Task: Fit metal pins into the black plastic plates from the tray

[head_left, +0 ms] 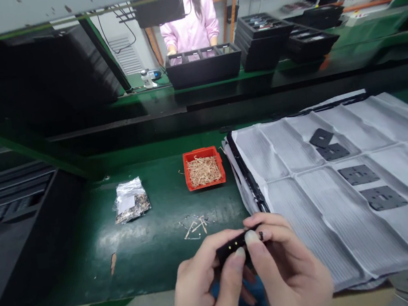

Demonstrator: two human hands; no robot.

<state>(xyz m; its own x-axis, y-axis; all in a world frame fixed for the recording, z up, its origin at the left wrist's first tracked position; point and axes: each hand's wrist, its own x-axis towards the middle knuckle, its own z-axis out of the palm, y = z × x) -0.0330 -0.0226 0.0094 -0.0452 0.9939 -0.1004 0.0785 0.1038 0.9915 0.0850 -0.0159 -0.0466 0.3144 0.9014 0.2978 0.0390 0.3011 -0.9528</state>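
Observation:
Between my two hands is a small black plastic part (223, 252) with gold-coloured dots along its near edge. My left hand (210, 279) grips its left end, thumb on the near side. On the right end, the thumb and fingers of my right hand (279, 259) are closed, covering much of the part. Just beyond my hands, a few loose tan and silvery slim pieces (196, 226) lie on the green bench. A red bin (188, 183) full of thin tan pieces stands farther back.
A grey moulded tray (316, 193) with several flat black plates (359, 174) fills the right side. To the left lies a clear bag (132, 201) of small parts, past which stand black crates (29, 238). Across the bench, a person in pink (189, 23) is behind a black box (205, 69).

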